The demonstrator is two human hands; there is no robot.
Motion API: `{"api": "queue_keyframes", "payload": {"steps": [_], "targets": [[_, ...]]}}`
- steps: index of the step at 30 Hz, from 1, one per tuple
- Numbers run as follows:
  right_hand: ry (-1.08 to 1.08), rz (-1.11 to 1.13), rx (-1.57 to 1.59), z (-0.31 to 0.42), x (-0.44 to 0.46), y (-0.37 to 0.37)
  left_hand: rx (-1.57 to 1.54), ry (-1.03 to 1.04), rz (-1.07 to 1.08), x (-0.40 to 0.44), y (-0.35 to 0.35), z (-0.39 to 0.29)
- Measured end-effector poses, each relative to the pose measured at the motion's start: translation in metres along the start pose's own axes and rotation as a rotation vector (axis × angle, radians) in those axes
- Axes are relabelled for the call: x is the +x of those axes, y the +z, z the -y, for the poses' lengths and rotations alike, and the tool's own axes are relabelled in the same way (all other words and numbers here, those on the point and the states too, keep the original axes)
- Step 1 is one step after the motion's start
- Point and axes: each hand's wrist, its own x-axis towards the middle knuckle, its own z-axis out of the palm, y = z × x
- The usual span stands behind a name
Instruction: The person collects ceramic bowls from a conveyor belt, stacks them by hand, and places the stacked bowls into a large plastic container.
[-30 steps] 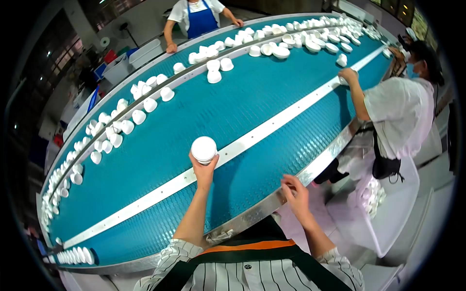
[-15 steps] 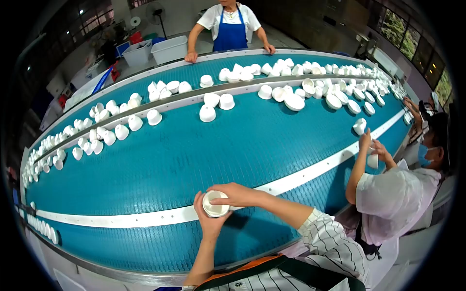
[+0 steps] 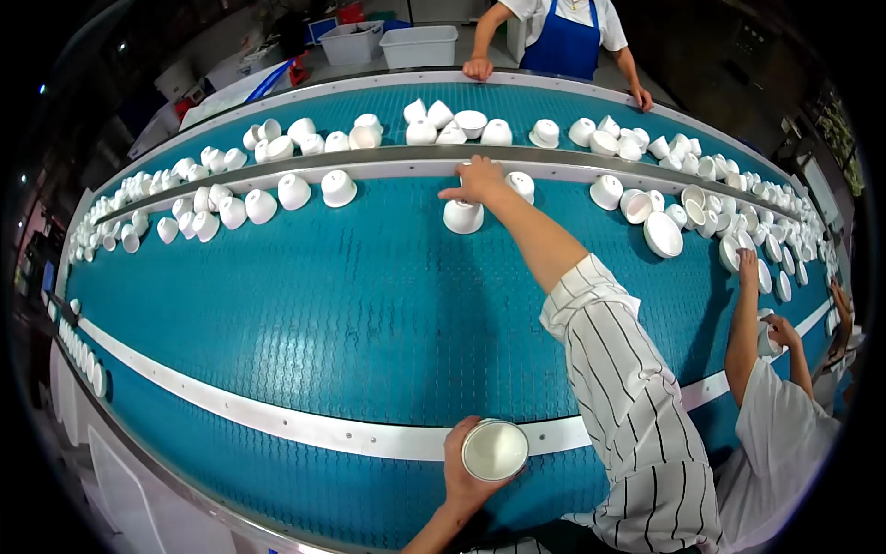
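My left hand (image 3: 464, 471) is closed around a white cup (image 3: 496, 451) near the belt's front strip, and the cup's open mouth faces me. My right hand (image 3: 480, 181) reaches across the belt to the metal divider. Its thumb and fingers are apart, over a cup that it mostly hides; whether they touch it I cannot tell. Just below that hand a white cup (image 3: 463, 218) sits upside down on the teal belt. Another upturned cup (image 3: 520, 186) stands to its right.
A metal divider (image 3: 397, 169) runs along the teal belt (image 3: 351, 295), with many white cups and bowls on both sides. Opposite stands a person in a blue apron (image 3: 561, 46). On the right, a co-worker's hands (image 3: 783, 331) hold a cup. Bowls line the front left (image 3: 97, 379).
My right hand has left the cup in my left hand and stretched forward to the cups by the divider. My left hand keeps its cup. The view has turned right.
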Motion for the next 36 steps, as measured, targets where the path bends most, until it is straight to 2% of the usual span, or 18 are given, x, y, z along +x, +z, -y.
{"api": "queue_keyframes", "payload": {"steps": [1,4,5,7,10,12,13,14,16,18,20,22,25,28,30,34,36], "targets": [[-0.077,0.066,-0.078,0.004,0.001,0.002,0.005,0.006,0.002,0.003,0.004,0.000],[-0.147,-0.098,-0.068,0.028,-0.048,0.045,0.008,0.002,0.003,0.015,0.011,-0.001],[-0.219,-0.162,-0.035,0.059,-0.059,0.063,0.002,-0.005,0.008,0.019,-0.017,0.018],[-0.352,-0.287,0.042,0.046,-0.098,0.055,0.014,0.007,0.024,0.025,-0.013,0.023],[-0.388,-0.294,0.433,0.025,-0.141,0.041,0.058,0.045,-0.041,0.044,-0.020,0.007],[0.010,-0.184,0.846,0.016,-0.158,0.027,0.005,0.153,-0.115,0.061,-0.026,0.004],[0.168,-0.037,0.985,0.007,-0.167,0.012,0.010,0.086,-0.020,0.069,-0.027,-0.002],[0.152,-0.046,0.999,0.012,-0.182,-0.007,-0.059,-0.003,0.095,0.071,-0.023,0.006],[0.099,-0.090,1.038,0.028,-0.208,-0.051,0.004,-0.009,0.100,0.082,-0.018,0.012],[-0.124,-0.180,0.846,0.046,-0.244,-0.092,-0.061,-0.048,0.028,0.086,-0.011,0.019],[-0.675,-0.241,0.587,0.046,-0.263,-0.101,-0.107,-0.137,-0.008,0.097,-0.010,0.010],[-0.940,-0.152,0.451,0.057,-0.270,-0.097,-0.140,-0.122,-0.054,0.100,-0.003,0.020],[-1.051,0.002,0.447,0.062,-0.258,-0.073,-0.164,-0.083,-0.067,0.106,0.002,0.036],[-0.763,-0.121,0.676,0.043,-0.226,-0.064,-0.193,-0.056,-0.061,0.112,0.009,0.044],[-0.507,-0.044,0.562,0.046,-0.173,-0.039,-0.058,-0.037,0.027,0.119,0.004,0.042],[-0.642,0.061,0.427,0.086,-0.115,0.091,-0.105,-0.067,0.053,0.122,0.003,0.065],[-0.632,0.124,0.472,0.100,-0.102,0.121,-0.107,-0.056,0.075,0.124,0.005,0.071]]}}
